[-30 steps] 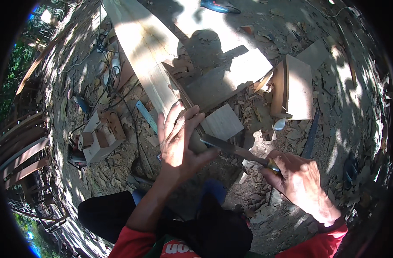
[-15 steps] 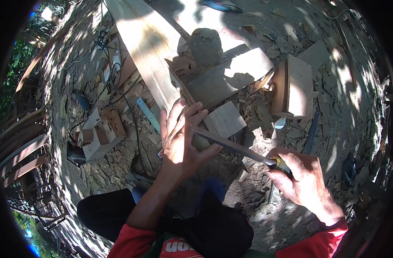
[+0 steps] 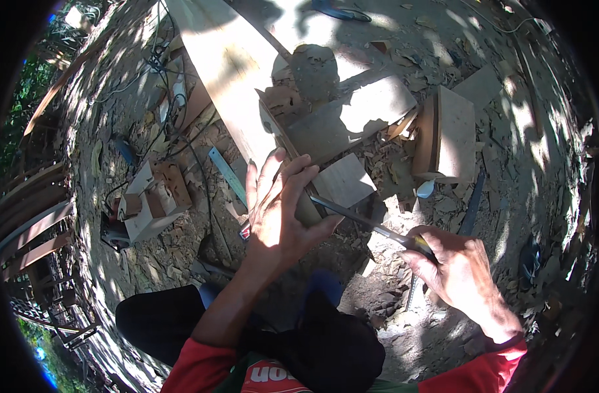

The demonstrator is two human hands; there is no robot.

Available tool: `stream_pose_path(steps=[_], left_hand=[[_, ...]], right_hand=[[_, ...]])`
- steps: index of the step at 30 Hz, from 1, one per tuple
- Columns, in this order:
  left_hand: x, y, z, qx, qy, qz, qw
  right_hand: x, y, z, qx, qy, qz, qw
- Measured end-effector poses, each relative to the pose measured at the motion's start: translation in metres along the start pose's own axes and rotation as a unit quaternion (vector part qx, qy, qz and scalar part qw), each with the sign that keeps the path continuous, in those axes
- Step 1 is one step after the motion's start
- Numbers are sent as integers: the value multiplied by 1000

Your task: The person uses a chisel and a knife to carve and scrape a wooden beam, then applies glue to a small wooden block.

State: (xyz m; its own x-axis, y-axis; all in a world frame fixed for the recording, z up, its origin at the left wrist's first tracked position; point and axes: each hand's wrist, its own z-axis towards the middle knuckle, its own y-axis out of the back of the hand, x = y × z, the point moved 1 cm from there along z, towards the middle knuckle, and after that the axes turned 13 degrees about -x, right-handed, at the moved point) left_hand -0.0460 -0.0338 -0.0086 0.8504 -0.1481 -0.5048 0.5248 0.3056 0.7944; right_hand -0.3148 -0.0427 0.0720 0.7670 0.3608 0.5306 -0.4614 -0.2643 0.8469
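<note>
A long pale wooden plank point(image 3: 230, 78) runs from the top of the view down to me. My left hand point(image 3: 276, 213) lies on its near end with fingers spread, pressing from above. In my right hand point(image 3: 460, 268) is the handle of a long narrow file-like steel tool point(image 3: 358, 219), yellow where it shows; most of the handle is hidden by the fingers. The tool slants up to the left, its far end at the plank's right edge beside my left thumb. Whether that end touches the wood I cannot tell.
Wood blocks stand at right point(image 3: 455, 134) and left point(image 3: 149, 216), and a flat offcut point(image 3: 345, 182) lies by the plank. A light-blue ruler point(image 3: 226, 173), black cables point(image 3: 204, 170) and a dark saw-like blade point(image 3: 473, 203) are on the ground among wood chips.
The tool's visible far end has shifted slightly right, away from my left fingers, while my right hand has moved slightly left and up. My left hand stays on the plank.
</note>
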Motion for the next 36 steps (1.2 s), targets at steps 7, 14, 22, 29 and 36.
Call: stream_pose_path(steps=[7, 14, 22, 29, 36], left_hand=[[3, 0, 2, -25, -17, -40, 999], [1, 1, 3, -19, -14, -29, 999], [-1, 0, 4, -26, -15, -24, 999], [4, -2, 0, -17, -11, -12, 1000], [0, -3, 5, -18, -21, 8, 1000]], right_hand=[[-5, -3, 7, 57, -37, -5, 998], [-9, -3, 6, 107, -71, -40, 991], [-2, -1, 9, 91, -32, -82, 992], [-4, -6, 14, 17, -44, 37, 998], [-2, -3, 7, 7, -16, -38, 999]])
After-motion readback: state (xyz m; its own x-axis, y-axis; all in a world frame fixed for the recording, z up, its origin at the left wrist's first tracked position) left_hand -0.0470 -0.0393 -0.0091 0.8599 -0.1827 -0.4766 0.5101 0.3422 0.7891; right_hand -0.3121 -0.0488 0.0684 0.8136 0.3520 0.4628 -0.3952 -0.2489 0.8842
